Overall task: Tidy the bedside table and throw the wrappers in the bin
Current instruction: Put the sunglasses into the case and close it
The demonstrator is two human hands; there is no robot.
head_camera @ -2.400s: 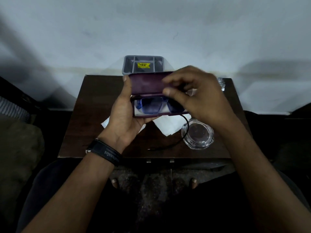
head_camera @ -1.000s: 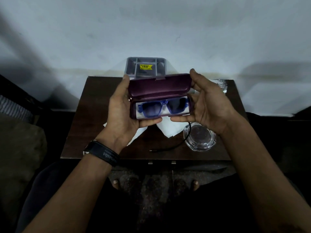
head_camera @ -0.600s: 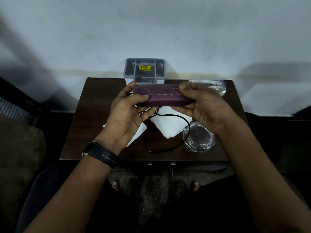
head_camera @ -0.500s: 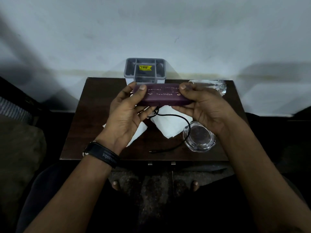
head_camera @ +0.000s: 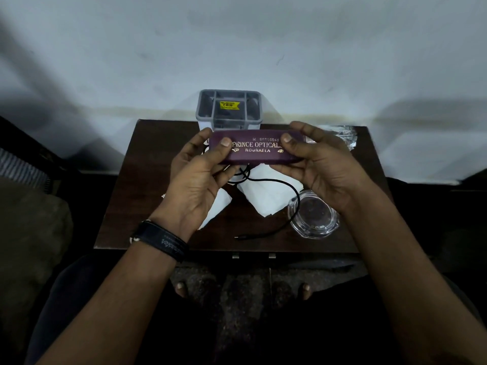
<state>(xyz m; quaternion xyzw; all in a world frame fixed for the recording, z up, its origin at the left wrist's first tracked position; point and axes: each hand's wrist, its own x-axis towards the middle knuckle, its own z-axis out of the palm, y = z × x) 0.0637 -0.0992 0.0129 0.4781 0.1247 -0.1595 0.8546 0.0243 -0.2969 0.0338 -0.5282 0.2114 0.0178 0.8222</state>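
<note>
Head view: we look down at a dark wood bedside table (head_camera: 126,206) set against a pale wall.
Glasses case (head_camera: 257,150): purple, lid closed, gold print reads "PRINCE OPTICALS" w/ "ROURKELA" under it. We hold it level over the back half of the table, just in front of the organiser; we can't tell if it clears the organiser or touches it.
L hand (head_camera: 195,188): grips the case's left end, thumb tip on the lid, fingers curled round the far side & underneath.
R hand (head_camera: 322,169): grips the right end the same way, thumb on the lid by the print, fingers wrapped behind.
Wristband (head_camera: 162,242): black, on the L wrist.
Organiser (head_camera: 203,108): grey, w/ compartments, at the table's back edge; yellow price sticker (head_camera: 229,105) inside.
Wrapper (head_camera: 344,137): clear, crinkly, at the back right corner, partly behind the R hand.
Papers: white, on the table below the case, one (head_camera: 266,200) mid-table, one (head_camera: 220,206) partly under the L hand.
Cable (head_camera: 274,180): black, loops across the mid-table paper, free end near the front edge.
Glass dish (head_camera: 313,218): clear, front right, just beside the cable.
Toes (head_camera: 181,287): ours, on the floor below the table front.
</note>
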